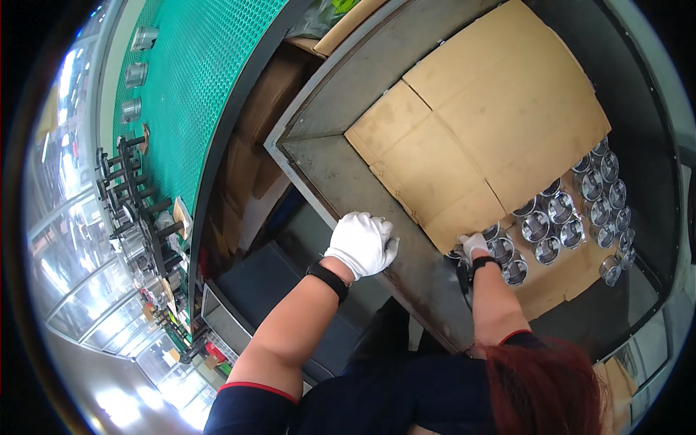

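Note:
My left hand (361,245), in a white glove with a black band at the wrist, is closed in a loose fist over the near rim of a grey metal bin (319,163). Whether it grips the rim or something else is hidden. Inside the bin, my right hand (475,243), also gloved, reaches down by the near corner of a brown cardboard sheet (500,109). Its fingertips are mostly hidden, beside the bin wall and a shiny metal piston (500,249). More pistons (560,208) stand in rows on a lower cardboard layer (573,272), partly under the sheet.
Left of the bin stands a bench with a green textured mat (196,65); a few pistons (135,74) stand along its far edge. A black rack with pegs (134,192) is on the bench. Cardboard boxes (254,138) sit beneath, and a dark box (264,283) lies nearer.

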Motion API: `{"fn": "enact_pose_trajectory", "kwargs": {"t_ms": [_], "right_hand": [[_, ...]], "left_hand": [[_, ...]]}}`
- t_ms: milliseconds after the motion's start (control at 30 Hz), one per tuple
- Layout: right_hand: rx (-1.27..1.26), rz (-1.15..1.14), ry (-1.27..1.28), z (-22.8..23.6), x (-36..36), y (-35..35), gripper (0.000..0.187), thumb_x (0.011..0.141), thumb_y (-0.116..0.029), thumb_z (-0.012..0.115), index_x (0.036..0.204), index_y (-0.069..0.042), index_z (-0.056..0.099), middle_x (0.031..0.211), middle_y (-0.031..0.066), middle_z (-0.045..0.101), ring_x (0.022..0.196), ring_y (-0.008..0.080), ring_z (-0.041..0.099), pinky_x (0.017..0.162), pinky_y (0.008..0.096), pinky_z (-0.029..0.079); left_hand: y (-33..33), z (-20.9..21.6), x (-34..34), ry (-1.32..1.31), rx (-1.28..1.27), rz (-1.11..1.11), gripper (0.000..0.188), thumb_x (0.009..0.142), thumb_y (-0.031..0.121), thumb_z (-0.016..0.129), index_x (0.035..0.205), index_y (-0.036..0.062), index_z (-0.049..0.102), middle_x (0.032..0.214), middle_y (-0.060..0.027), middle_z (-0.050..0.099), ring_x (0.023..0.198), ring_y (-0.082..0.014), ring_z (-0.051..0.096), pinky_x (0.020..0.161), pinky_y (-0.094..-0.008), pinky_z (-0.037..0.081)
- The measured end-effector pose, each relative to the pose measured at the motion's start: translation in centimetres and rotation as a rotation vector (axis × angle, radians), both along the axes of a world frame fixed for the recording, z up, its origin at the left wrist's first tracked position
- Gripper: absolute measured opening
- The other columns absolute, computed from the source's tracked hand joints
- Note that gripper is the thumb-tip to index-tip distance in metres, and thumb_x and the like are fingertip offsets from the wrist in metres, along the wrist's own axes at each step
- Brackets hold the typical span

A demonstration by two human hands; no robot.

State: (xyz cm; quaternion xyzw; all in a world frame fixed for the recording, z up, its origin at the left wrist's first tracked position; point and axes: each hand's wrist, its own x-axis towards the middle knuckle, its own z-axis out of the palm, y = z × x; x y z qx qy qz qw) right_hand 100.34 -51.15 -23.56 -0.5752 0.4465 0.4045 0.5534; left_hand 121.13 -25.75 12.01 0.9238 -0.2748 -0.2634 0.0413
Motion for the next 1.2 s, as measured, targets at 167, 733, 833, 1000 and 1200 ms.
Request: {"fn": "enact_pose_trajectory", "kwargs": {"t_ms": [167, 733, 833, 1000, 1200], "right_hand": [[-0.308, 0.541, -0.292, 4.1, 2.0, -0.7, 0.035, 0.088, -0.017, 0.07, 0.112, 0.008, 0.063, 0.107, 0.0273, 0.072, 0.107, 0.0433, 0.067, 0.092, 0.0446, 0.054], [-0.192, 0.739, -0.117, 5.5, 3.1, -1.8, 0.054, 0.089, -0.036, 0.068, 0.122, 0.006, 0.063, 0.12, 0.0298, 0.067, 0.117, 0.0443, 0.061, 0.1, 0.0445, 0.049], [-0.2, 0.804, -0.128, 5.8, 3.9, -3.0, 0.054, 0.089, -0.04, 0.069, 0.121, 0.004, 0.066, 0.117, 0.028, 0.069, 0.114, 0.0412, 0.064, 0.099, 0.0445, 0.05], [-0.427, 0.55, -0.238, 8.3, 2.2, -6.8, 0.049, 0.088, -0.039, 0.07, 0.112, 0.004, 0.069, 0.103, 0.0248, 0.073, 0.1, 0.0371, 0.07, 0.089, 0.0422, 0.054], [-0.487, 0.305, -0.1, 5.6, 2.8, -7.7, 0.055, 0.088, -0.038, 0.071, 0.125, 0.002, 0.064, 0.123, 0.0228, 0.069, 0.113, 0.0369, 0.066, 0.096, 0.042, 0.051]], "left_hand": [[0.3, -0.2, -0.8, 0.001, 0.022, 0.023, 0.026, 0.082, 0.03, 0.065, 0.066, 0.0099, 0.06, 0.066, -0.0119, 0.062, 0.064, -0.0336, 0.063, 0.063, -0.0464, 0.051], [0.1, -0.1, -0.4, 0.014, 0.057, -0.011, 0.029, 0.084, 0.032, 0.063, 0.066, 0.0092, 0.062, 0.067, -0.0125, 0.064, 0.066, -0.0337, 0.065, 0.065, -0.0465, 0.052], [0.1, 0.0, -0.5, 0.011, 0.066, -0.025, 0.03, 0.085, 0.033, 0.063, 0.068, 0.0092, 0.064, 0.068, -0.0127, 0.065, 0.068, -0.0337, 0.066, 0.066, -0.0462, 0.052], [0.2, 0.2, -1.0, 0.014, 0.119, -0.03, 0.032, 0.088, 0.037, 0.059, 0.075, 0.0095, 0.068, 0.073, -0.0119, 0.069, 0.073, -0.0321, 0.067, 0.07, -0.0459, 0.053], [0.4, 0.6, -1.5, -0.012, 0.138, -0.033, 0.033, 0.09, 0.039, 0.057, 0.078, 0.01, 0.069, 0.077, -0.0108, 0.07, 0.077, -0.0303, 0.068, 0.072, -0.046, 0.053]]}}
